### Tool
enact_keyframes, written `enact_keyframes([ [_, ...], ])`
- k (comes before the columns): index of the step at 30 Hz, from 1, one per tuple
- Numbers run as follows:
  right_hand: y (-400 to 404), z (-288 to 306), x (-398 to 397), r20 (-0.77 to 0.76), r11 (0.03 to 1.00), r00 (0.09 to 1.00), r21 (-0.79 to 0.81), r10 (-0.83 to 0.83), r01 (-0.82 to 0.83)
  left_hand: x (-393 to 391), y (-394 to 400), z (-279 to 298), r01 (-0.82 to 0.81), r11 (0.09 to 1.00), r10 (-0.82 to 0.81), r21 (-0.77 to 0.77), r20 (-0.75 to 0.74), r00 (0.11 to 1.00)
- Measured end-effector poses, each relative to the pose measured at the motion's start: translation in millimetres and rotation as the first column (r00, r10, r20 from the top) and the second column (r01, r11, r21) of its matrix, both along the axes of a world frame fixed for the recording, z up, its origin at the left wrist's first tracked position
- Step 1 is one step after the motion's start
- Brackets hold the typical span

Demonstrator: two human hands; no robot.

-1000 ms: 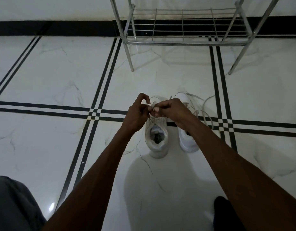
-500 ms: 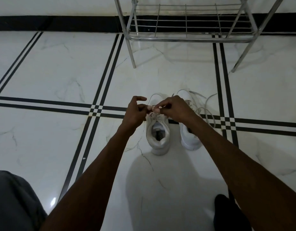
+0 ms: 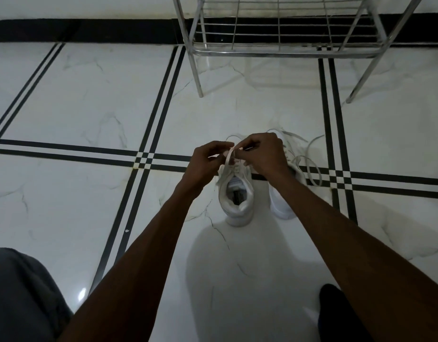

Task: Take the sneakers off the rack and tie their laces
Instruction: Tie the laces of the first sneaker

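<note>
Head view: both white sneakers already stand on the marble floor (image 3: pixel 89 99), off the steel shoe rack (image 3: pixel 282 53), which sits at twelve o'clock against the wall with no shoes on the shelf that shows. The left sneaker (image 3: pixel 236 201) lies just past the frame's centre, heel toward the person and toe toward twelve, so its long axis runs six to twelve. The right sneaker (image 3: pixel 284 206) stands just beside it at three o'clock, largely hidden under the right forearm.

The left hand (image 3: pixel 205 164) and right hand (image 3: pixel 264 154) meet directly above the left sneaker's tongue. Each has its fingertips pinched closed on a strand of the left sneaker's lace (image 3: pixel 228 157); the strands rise from the eyelets to the pinch point between the hands (whether a loop is already formed there is too small to tell). My reading is that the knot is mid-way. What the coming move turns on is that the lace ends sit between the two hands, equally near each, so tightening means pulling apart toward nine and three, across the shoe's axis.

The right sneaker's lace (image 3: pixel 311 166) sprawls loose on the floor toward two o'clock, so that shoe looks untied.

Against half a second ago, the hands have closed in tighter over the tongue, and a strand now shows taut between them; the shoes have not shifted.
</note>
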State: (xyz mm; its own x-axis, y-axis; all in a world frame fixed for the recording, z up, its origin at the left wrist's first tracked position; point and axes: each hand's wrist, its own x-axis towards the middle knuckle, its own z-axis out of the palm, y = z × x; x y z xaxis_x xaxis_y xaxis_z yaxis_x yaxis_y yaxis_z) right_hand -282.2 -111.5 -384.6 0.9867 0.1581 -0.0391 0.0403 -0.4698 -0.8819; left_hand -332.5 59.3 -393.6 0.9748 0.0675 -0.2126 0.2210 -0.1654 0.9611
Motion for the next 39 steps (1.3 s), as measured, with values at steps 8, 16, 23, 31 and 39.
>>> enact_keyframes([
  [8, -43, -2, -2, -0.129, 0.984, 0.982, -0.131, -0.139, 0.123, -8, 17, -10, -0.167, 0.899, 0.158, 0.406, 0.056, 0.986],
  [16, -44, -2, -17, 0.028, 0.825, 0.974, -0.527, -0.225, 0.205, -39, 28, -28, -0.204, 0.814, 0.222, 0.544, 0.034, 0.975],
  [23, -42, -11, -18, 0.033, 0.802, 0.988, -0.58, -0.152, 0.143, -42, 19, -28, -0.233, 0.754, 0.286, 0.614, 0.013, 0.958],
  [31, -39, -14, -23, 0.103, 0.765, 0.993, -0.634, -0.062, 0.113, -43, 14, -27, -0.233, 0.738, 0.338, 0.633, -0.047, 0.94],
  [39, -38, -17, -14, 0.139, 0.796, 0.978, -0.604, 0.154, -0.04, -34, 25, -28, -0.086, 0.827, 0.098, 0.556, 0.009, 0.995],
])
